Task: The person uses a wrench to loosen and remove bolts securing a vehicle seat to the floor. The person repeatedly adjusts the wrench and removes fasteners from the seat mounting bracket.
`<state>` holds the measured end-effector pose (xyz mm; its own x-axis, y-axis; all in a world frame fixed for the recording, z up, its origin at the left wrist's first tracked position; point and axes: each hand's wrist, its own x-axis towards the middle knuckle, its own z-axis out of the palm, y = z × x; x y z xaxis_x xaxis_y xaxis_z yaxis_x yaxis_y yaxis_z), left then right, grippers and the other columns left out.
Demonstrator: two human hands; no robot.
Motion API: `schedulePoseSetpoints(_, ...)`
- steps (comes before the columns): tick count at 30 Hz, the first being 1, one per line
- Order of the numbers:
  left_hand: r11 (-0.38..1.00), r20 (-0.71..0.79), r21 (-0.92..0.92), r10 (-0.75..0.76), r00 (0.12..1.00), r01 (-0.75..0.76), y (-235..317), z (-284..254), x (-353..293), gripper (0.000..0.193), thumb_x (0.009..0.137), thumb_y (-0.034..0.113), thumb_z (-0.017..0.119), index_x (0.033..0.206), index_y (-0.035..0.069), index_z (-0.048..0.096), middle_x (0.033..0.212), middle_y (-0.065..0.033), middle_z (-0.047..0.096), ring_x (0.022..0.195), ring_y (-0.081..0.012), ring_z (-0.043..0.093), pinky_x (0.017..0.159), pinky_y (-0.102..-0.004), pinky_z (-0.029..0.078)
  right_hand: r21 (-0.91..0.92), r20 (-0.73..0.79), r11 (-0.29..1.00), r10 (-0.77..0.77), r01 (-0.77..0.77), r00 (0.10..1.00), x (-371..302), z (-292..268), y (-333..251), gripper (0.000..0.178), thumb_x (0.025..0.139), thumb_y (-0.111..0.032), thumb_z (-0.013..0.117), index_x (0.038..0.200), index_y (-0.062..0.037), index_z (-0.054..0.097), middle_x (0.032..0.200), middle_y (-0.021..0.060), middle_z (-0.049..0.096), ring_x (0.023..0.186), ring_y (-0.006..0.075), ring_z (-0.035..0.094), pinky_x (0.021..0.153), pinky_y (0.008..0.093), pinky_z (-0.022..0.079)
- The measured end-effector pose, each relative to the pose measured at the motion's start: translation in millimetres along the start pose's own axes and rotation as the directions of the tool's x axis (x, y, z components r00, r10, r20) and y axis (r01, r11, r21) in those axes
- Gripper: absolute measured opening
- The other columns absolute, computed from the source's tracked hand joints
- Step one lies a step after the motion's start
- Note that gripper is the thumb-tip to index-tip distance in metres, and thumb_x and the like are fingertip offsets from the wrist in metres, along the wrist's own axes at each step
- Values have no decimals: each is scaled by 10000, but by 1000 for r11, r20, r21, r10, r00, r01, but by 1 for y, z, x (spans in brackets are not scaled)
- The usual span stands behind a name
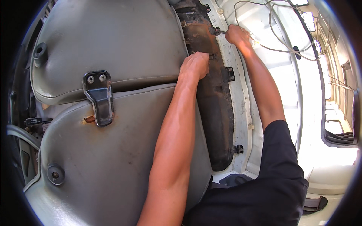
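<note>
My left hand [195, 64] is closed, its fingers curled down over the rusty dark metal panel [213, 109], close to the edge of the upper grey seat cushion [113, 41]. What it holds, if anything, is hidden beneath it. Farther off to the right, my right hand [238, 35] makes a fist on the end of a thin metal piece [223, 32]. That piece points left toward a small black bracket [215, 31] at the panel's edge. Its kind is too small to tell.
A lower grey seat cushion [124, 162] lies under my left forearm, with a black metal bracket [101, 98] beside a rusty tear. More black brackets [229, 74] line the panel's right edge. A loose cable [271, 49] hangs over the white body panel [273, 35].
</note>
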<state>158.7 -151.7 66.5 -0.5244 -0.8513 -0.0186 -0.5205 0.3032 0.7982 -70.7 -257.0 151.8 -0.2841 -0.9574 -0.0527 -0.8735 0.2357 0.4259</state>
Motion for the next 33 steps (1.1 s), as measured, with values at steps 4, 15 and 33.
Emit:
schedulePoseSetpoints(4,1000,-26,-7,22,999,-22,-2,2,1,236,967,65,702,1156,46,842,1215,-229,806,1159,-439,770,1002,-524,634,-1,11,1000,22,-22,1000,9,-24,-8,401,967,-271,714,1300,-68,810,1314,175,816,1253,389,770,1064,508,593)
schedulePoseSetpoints(15,999,66,49,5,998,-8,-1,1,3,306,1054,158,657,1321,97,795,1262,-210,800,1223,-427,735,1049,-530,587,-151,51,980,-124,130,991,46,-22,9,378,983,-262,678,1275,-54,796,1314,194,806,1262,399,758,1071,534,586)
schedulePoseSetpoints(33,1000,26,-9,-5,1000,5,-1,3,1,276,1046,147,660,1275,68,794,1240,-221,802,1220,-432,736,1043,-531,587,-179,-17,966,-192,186,981,54,-25,4,373,958,-302,827,1269,-99,800,1215,150,836,1218,344,779,1030,497,606)
